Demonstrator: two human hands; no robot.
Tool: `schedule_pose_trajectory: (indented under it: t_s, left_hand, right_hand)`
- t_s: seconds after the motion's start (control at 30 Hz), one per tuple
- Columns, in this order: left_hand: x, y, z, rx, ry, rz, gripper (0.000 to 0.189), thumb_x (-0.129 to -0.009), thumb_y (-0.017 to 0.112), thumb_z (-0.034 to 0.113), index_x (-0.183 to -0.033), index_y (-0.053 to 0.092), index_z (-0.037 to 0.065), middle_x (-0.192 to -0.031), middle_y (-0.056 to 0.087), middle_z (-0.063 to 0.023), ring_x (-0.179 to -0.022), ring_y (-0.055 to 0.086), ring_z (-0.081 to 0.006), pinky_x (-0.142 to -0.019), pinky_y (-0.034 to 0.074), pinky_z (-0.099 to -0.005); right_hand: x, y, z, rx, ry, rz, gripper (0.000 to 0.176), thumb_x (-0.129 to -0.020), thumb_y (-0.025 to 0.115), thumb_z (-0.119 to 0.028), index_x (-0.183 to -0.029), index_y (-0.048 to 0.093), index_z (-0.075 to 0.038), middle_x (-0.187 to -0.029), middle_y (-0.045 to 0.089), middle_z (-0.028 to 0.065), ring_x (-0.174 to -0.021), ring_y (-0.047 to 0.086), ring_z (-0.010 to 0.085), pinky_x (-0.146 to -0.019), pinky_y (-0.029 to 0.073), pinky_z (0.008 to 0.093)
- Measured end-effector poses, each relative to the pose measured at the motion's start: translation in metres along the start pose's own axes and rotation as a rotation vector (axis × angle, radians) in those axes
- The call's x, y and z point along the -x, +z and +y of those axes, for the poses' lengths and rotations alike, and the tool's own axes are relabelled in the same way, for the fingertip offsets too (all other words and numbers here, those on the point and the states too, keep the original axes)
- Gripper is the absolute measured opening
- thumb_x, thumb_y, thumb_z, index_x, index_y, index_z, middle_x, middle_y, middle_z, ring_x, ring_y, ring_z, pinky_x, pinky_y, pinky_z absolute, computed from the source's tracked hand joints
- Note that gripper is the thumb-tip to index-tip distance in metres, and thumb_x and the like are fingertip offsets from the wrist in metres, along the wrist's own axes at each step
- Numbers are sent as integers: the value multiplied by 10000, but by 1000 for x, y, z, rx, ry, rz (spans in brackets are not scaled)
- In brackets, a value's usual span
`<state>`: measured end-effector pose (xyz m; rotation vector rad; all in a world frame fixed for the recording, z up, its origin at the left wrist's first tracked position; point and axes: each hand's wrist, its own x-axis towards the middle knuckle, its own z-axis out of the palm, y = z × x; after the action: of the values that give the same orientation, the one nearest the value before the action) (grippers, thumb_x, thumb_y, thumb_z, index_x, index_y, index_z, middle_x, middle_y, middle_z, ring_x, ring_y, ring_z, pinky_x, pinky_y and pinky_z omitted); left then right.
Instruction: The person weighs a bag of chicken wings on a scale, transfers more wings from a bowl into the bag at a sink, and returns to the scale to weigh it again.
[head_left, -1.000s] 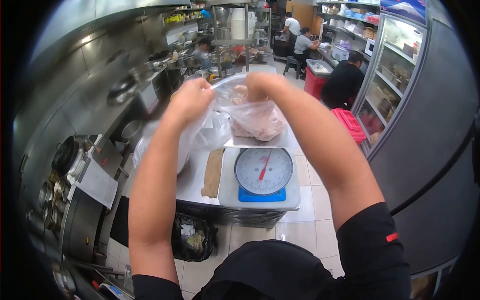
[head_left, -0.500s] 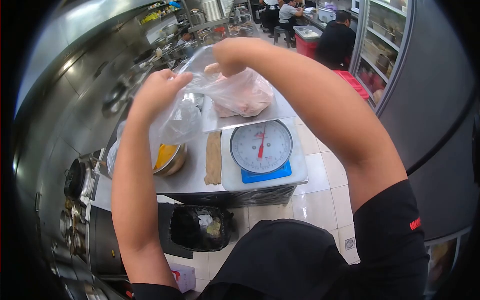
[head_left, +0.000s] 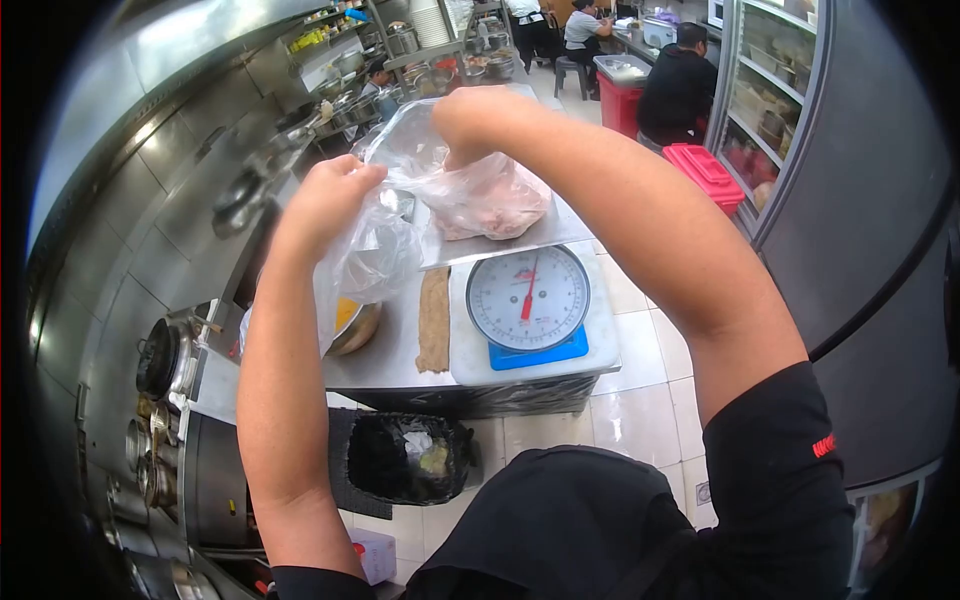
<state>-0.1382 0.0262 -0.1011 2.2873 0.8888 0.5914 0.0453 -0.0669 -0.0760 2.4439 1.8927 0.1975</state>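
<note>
My left hand (head_left: 338, 192) pinches the edge of a clear plastic bag (head_left: 375, 258) between thumb and fingers, holding its mouth up. Pale pink raw meat (head_left: 505, 208) lies inside the bag on the flat metal pan (head_left: 460, 252) of a dial scale (head_left: 528, 298). My right hand (head_left: 466, 122) reaches down into the bag's mouth from above. Its fingertips are hidden by the wrist and plastic, so whether they grip anything does not show. The red needle on the dial points nearly straight up, slightly right.
The scale stands on a white board (head_left: 600, 350) at the counter's edge. A folded brown cloth (head_left: 434, 320) and a metal bowl (head_left: 362, 333) with yellow contents lie left of it. Below is a black-lined bin (head_left: 360, 460). Several people work at the back.
My right hand has lowered into the bag's mouth. The pale piece seen at its fingers before is out of sight. My left hand still holds the bag's edge, and the whole view has shifted slightly.
</note>
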Motion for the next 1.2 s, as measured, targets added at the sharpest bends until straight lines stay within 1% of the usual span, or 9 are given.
schedule_pose_trajectory:
  t_s: [0.27,0.4,0.43,0.57,0.67,0.77,0.87,1.1,1.2]
  left_hand:
    - [-2,-2,-9,15,81,12,252,-899,614,273,-880,636,23,-768,588,-10,-699,500,-104,-647,418,-284]
    - [4,-1,2,44,13,16,312,-911,623,325,-875,637,16,-764,598,-25,-707,511,-114,-657,424,-285]
    - [4,0,2,25,10,41,434,-899,639,434,-889,647,1,-773,610,-52,-721,526,-137,-668,438,-306]
    - [2,-3,3,-107,0,57,634,-850,628,598,-955,668,-26,-835,650,-116,-790,582,-193,-737,475,-346]
    - [4,-1,5,-111,-37,41,636,-874,592,586,-1002,674,-32,-883,665,-132,-807,594,-212,-769,480,-356]
    - [4,4,7,-72,-83,-2,517,-891,616,464,-1027,675,-31,-909,671,-116,-812,595,-193,-781,475,-340]
    - [-5,15,-11,110,38,-19,411,-867,621,340,-969,654,-57,-847,665,-148,-783,621,-206,-739,478,-358]
    - [-12,16,-16,64,73,-17,328,-850,604,262,-988,647,-33,-831,661,-131,-778,620,-208,-738,476,-350]
    - [-9,15,-14,67,66,-19,298,-856,609,244,-980,652,-23,-838,657,-104,-782,602,-182,-742,472,-330]
  right_hand:
    - [0,0,16,56,63,54,344,-736,661,-64,-1073,723,-101,-1123,692,112,-1020,677,268,-786,556,422]
    - [8,-10,19,-30,59,97,287,-730,646,-54,-1003,731,-72,-1068,701,132,-987,682,285,-784,556,413]
    - [11,-13,19,-58,62,138,257,-716,657,-78,-960,734,-68,-1037,706,134,-966,684,287,-791,554,401]
    - [6,-10,22,-27,77,207,257,-682,703,-145,-931,744,-91,-1009,714,126,-964,687,275,-787,555,385]
    - [9,-14,20,80,161,32,371,-696,751,-212,-1054,727,-120,-1089,707,67,-989,686,253,-800,552,384]
    - [4,-5,27,80,249,-30,389,-714,742,-224,-1091,716,-133,-1127,697,50,-1017,678,250,-810,548,386]
    - [-9,14,47,11,254,1,371,-726,710,-220,-1084,717,-124,-1136,694,62,-1039,669,255,-817,549,394]
    - [5,9,86,-191,229,199,343,-736,576,-237,-884,719,38,-952,688,233,-923,668,348,-791,534,409]
    - [-2,26,100,-278,207,254,353,-763,551,-237,-858,708,63,-842,683,242,-843,676,343,-767,534,403]
